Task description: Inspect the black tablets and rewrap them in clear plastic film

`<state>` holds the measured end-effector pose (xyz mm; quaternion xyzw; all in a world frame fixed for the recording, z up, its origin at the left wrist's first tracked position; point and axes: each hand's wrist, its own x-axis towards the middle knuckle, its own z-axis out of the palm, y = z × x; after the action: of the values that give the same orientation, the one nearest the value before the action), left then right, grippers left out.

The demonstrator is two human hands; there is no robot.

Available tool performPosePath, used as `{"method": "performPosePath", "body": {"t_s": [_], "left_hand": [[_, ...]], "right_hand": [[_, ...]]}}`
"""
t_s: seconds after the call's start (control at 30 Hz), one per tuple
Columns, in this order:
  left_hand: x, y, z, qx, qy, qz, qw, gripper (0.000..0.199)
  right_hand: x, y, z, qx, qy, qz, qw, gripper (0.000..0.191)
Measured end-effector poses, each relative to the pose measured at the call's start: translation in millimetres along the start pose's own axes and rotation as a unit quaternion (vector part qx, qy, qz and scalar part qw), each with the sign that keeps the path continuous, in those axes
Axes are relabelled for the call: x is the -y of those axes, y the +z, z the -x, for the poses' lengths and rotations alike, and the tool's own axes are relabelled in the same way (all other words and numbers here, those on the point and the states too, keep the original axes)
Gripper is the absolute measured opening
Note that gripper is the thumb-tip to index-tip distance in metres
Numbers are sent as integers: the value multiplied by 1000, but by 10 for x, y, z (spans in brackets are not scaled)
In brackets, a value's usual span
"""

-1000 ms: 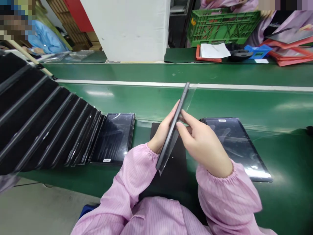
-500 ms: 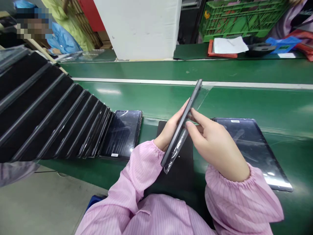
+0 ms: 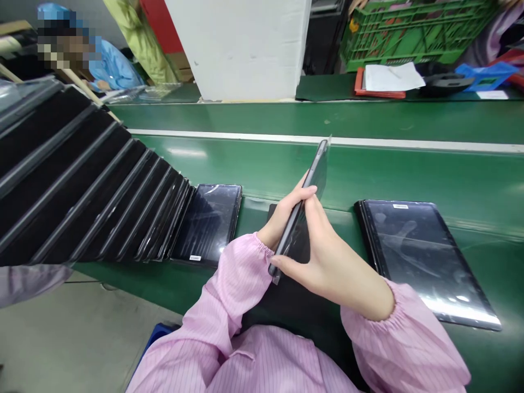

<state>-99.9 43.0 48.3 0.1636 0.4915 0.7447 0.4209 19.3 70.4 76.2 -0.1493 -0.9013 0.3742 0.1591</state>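
A dark tablet (image 3: 313,168) is held up on edge above the bench, tilted and seen almost side-on. Clear film lies along its right face. My left hand (image 3: 281,219) grips it from behind on the left, with most of the fingers hidden. Across the front, my right hand (image 3: 335,254) closes on it: the thumb presses near the lower corner and a finger reaches over the side edge higher up. Below both hands a black flat panel (image 3: 295,289) lies on the bench, partly covered by my arms.
Left is a tablet (image 3: 208,221) lying screen up, beside a long leaning row of black film-wrapped tablets (image 3: 94,185). More tablets (image 3: 426,251) are stacked at right on the green bench (image 3: 229,153). Behind stand a white box (image 3: 241,49), a green crate (image 3: 409,33) and a co-worker in blue (image 3: 117,65).
My right hand has shifted from pinching the film at the tablet's face to spanning its edge, thumb lower down. The film now lies closer to the tablet. The view has shifted slightly.
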Motion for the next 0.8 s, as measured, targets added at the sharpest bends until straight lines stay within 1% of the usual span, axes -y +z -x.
{"method": "performPosePath", "body": {"t_s": [0.1, 0.2, 0.33, 0.47, 0.57, 0.63, 0.7, 0.77, 0.8], "left_hand": [[-35, -6, -15, 47, -43, 35, 997, 15], [-40, -16, -41, 54, -43, 46, 997, 14], [-34, -61, -86, 57, -39, 29, 997, 12], [-38, -98, -108, 70, -72, 32, 994, 22], [-50, -102, -101, 78, -83, 55, 992, 20], [-58, -99, -95, 70, -75, 54, 993, 18], [-63, -91, -90, 59, -67, 41, 995, 15], [-61, -70, -78, 44, -49, 30, 997, 12], [-57, -52, -66, 31, -35, 26, 999, 10]], "right_hand": [[-56, 20, -20, 31, -7, -13, 999, 120], [-118, 18, -37, 53, -2, -2, 999, 129], [-146, 49, -51, 59, 4, -11, 998, 120], [-155, 65, -55, 60, 6, -23, 998, 103], [-159, 50, -51, 70, 9, -31, 997, 95], [-144, 45, -49, 75, 11, -28, 997, 99], [-115, 53, -50, 75, 14, -23, 997, 110], [-83, 71, -50, 62, 13, -22, 998, 118], [-71, 81, -50, 45, 11, -27, 999, 117]]}}
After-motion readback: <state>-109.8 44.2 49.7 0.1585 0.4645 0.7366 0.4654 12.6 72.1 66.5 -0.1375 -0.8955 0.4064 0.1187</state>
